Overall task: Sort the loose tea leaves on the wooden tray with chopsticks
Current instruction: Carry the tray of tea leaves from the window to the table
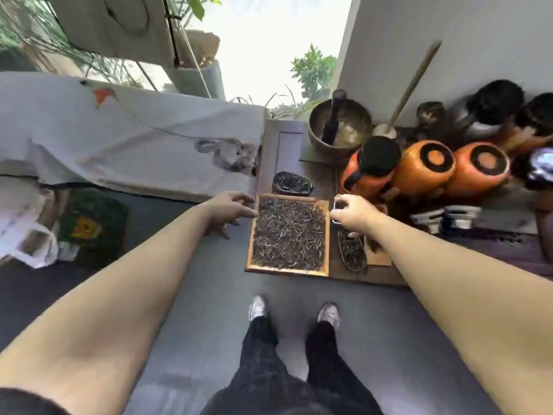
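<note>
A wooden tray [288, 272] full of dark tea leaves [288, 233] sits at the near left corner of a low dark table [270, 151], its left and near edges close to the table's edges. Just beyond the tray lies a small dark dish [292, 183] of leaves; just right of it, a long narrow dish [353, 253] of leaves and a small wooden board [379, 256]. Farther back stand three orange jars [425, 167], a metal bowl [339, 127] with a dark stick in it, and dark pots on the right. A white cloth [119, 139] covers the surface to the left; grey floor [209, 310] lies open on the near side.

The left hand [229, 211] reaches in from the left, its fingers [248, 214] loosely spread and touching the tray's far left corner, holding nothing. The right hand [354, 214] hovers over the tray's far right corner, its thumb and forefinger pinched on a thin pale object [335, 202]; blur hides what it is. No chopsticks can be made out.
</note>
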